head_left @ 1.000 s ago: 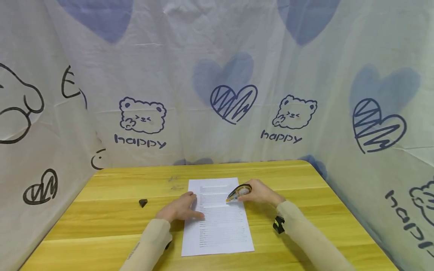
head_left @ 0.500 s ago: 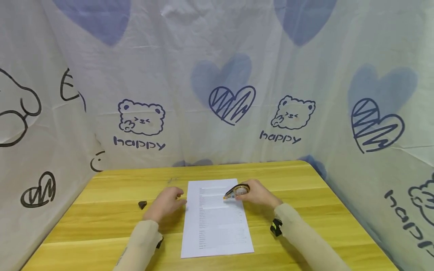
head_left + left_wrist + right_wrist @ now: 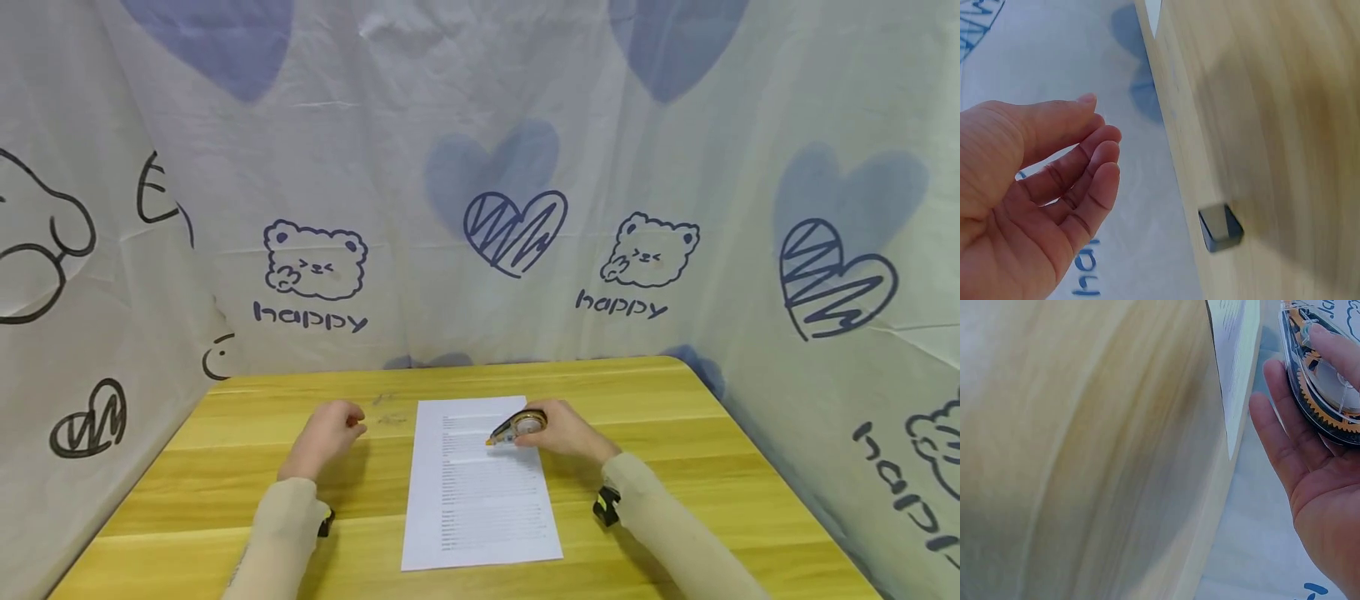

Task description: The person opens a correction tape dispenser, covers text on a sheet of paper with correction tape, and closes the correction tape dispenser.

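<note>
My right hand (image 3: 558,429) holds a correction tape (image 3: 521,425) above the upper right part of a printed sheet of paper (image 3: 480,517). Its orange tip points down and left over the text lines; whether it touches the paper I cannot tell. Orange gears (image 3: 1310,381) show through the tape's clear case in the right wrist view. My left hand (image 3: 326,433) hovers left of the sheet, fingers loosely bent, with nothing in its grasp. A small dark cap-like piece (image 3: 1221,228) lies on the table apart from the left hand (image 3: 1054,181); in the head view it is hidden.
The wooden table (image 3: 637,400) has faint dark marks (image 3: 390,419) left of the sheet's top. A white curtain (image 3: 450,317) with hearts and bears hangs behind the table and along both sides.
My left hand has lifted off the sheet and moved left, now covering the dark piece in the head view. The correction tape in my right hand has shifted slightly left.
</note>
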Demonstrator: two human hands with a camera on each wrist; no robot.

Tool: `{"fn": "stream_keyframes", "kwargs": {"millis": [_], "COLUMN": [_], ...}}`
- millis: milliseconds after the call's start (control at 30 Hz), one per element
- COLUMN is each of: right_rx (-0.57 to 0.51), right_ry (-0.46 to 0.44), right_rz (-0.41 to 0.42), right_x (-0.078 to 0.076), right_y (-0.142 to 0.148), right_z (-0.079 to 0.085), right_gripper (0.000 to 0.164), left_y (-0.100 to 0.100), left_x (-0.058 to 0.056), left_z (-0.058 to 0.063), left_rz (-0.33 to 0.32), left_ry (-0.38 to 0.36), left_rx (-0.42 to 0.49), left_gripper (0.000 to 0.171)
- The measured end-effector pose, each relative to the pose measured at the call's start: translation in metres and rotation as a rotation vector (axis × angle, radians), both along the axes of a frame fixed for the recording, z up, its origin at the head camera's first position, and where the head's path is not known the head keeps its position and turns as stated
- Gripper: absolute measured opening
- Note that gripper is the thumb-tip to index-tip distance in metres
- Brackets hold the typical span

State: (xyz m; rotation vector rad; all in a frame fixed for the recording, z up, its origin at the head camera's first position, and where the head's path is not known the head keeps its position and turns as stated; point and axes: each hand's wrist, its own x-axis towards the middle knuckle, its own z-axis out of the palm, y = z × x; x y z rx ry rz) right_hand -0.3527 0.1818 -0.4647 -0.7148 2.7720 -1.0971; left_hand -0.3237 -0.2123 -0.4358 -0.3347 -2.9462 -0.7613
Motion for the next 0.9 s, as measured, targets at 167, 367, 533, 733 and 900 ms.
{"fn": "stream_keyframes", "kwargs": {"millis": [167,367,533,733,900], "right_rx": [-0.004,-0.009,-0.023,-0.025,-0.05], "right_ry": [-0.008,-0.029,-0.035,-0.038,-0.045], "right_rz": [0.018,-0.005,-0.006,-0.004,0.0], "right_x": [0.001,0.0,-0.001,0.0,0.001], "right_y": [-0.002,-0.001,0.0,0.0,-0.002], "right_z": [0.0,-0.002,-0.002,-0.003,-0.002], "right_gripper": [0.033,0.036,0.036,0.037,0.033], "left_y": [-0.017,-0.032,-0.041,-0.043,-0.043], "left_x": [-0.001,0.006,0.013,0.014,0.01], "left_z": [0.0,0.003,0.005,0.001,-0.005], "left_rz": [0.047,0.169,0.256,0.262,0.26], "left_ry": [-0.006,-0.063,-0.158,-0.264,-0.282], "left_rx": [-0.026,-0.063,-0.047,-0.034,-0.048], "left_gripper": [0.02,0.02,0.014,0.015,0.012]}}
